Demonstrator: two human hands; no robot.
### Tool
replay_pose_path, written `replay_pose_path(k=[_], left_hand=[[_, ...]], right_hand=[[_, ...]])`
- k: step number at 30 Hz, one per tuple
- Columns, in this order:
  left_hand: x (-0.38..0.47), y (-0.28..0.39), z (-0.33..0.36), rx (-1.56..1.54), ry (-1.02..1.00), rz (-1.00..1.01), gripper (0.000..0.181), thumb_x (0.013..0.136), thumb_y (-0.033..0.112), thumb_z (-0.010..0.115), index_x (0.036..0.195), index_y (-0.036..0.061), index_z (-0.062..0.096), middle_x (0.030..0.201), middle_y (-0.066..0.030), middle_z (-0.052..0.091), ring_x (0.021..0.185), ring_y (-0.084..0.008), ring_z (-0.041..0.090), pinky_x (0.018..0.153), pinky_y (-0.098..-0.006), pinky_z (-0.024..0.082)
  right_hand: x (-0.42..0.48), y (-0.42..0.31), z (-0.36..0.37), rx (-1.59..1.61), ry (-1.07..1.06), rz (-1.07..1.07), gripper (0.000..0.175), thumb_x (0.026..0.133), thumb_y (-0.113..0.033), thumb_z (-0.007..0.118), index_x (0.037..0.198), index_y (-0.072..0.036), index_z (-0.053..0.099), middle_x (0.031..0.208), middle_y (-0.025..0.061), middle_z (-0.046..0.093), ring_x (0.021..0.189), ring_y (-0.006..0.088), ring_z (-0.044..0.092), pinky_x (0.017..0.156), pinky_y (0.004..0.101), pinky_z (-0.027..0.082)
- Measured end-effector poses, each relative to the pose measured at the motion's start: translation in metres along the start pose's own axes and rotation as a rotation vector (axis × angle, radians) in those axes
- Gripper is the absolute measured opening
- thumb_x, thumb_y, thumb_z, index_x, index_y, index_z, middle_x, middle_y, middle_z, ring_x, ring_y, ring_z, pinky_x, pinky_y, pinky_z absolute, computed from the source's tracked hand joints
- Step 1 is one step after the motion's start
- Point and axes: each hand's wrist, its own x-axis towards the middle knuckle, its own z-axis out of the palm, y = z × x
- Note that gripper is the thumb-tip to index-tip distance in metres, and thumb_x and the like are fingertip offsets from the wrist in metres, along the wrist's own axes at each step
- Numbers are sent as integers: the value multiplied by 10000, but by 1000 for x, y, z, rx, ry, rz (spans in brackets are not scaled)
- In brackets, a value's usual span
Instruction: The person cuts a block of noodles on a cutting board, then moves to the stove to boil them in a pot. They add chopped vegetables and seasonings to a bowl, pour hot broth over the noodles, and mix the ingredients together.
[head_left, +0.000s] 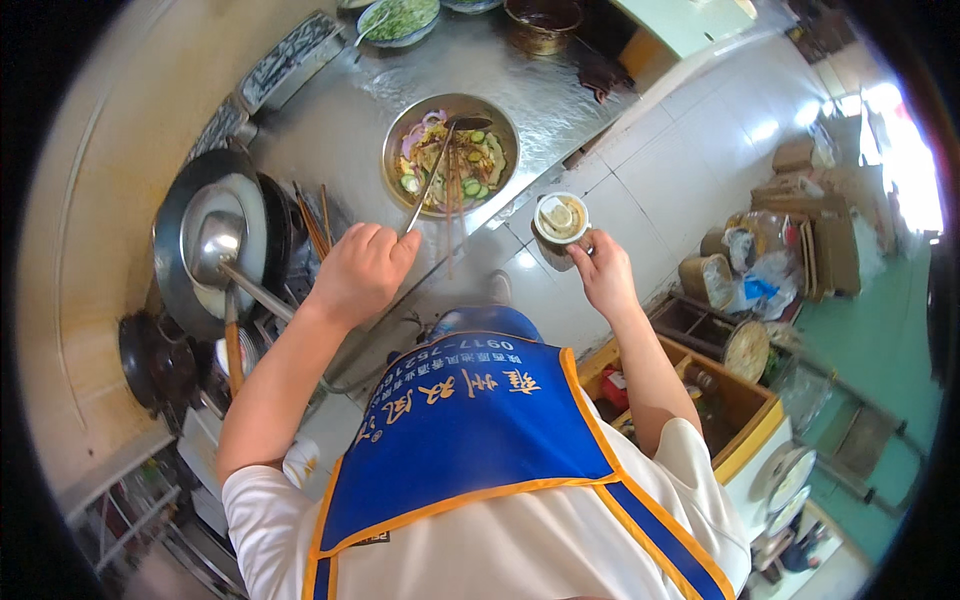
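My left hand (366, 271) grips the handle of a long metal spoon (429, 181). Its dark bowl end rests over the food in a round steel mixing bowl (514, 154) on the metal worktop. Sliced cucumber (472, 187), purple onion rings (414, 139) and other mixed food lie inside. A pair of wooden chopsticks (452, 225) leans across the bowl's near rim. In my right hand (604, 268) is a small white cup (541, 222), held by its side above the tiled floor. The cup contains a pale brown paste and a white piece, perhaps a spoon.
A wok (176, 277) with a steel ladle (219, 238) stands left of my left arm. At the back of the worktop (330, 142) are a bowl of chopped greens (401, 19) and a dark pot (541, 37). Cardboard (832, 247) and a wooden drawer (750, 427) are at right.
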Motion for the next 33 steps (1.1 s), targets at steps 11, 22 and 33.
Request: replay_pose_path(k=[11, 22, 33], left_hand=[[-35, -38, 25, 42, 3, 223, 214, 865, 30, 602, 1077, 18, 631, 778, -86, 566, 756, -269, 592, 708, -398, 503], [-20, -68, 71, 54, -195, 300, 377, 862, -43, 501, 1208, 6, 642, 1112, -193, 696, 1049, -354, 655, 926, -422, 518], [-3, -58, 83, 110, -261, 155, 329, 920, 23, 467, 1205, -10, 626, 1155, -218, 684, 1071, -387, 648, 924, -440, 508]], right_hand=[[-213, 22, 83, -137, 353, 240, 220, 855, -182, 748, 897, -1, 630, 935, 190, 641, 880, 407, 591, 778, 483, 481], [-476, 89, 274, 430, 669, 1304, 431, 920, -380, 652, 993, 44, 625, 1014, 246, 673, 989, 401, 640, 838, 472, 485], [-642, 211, 420, 1229, 1366, 1853, 305, 1037, -293, 555, 1054, 11, 573, 763, 53, 579, 537, 144, 564, 447, 278, 454]])
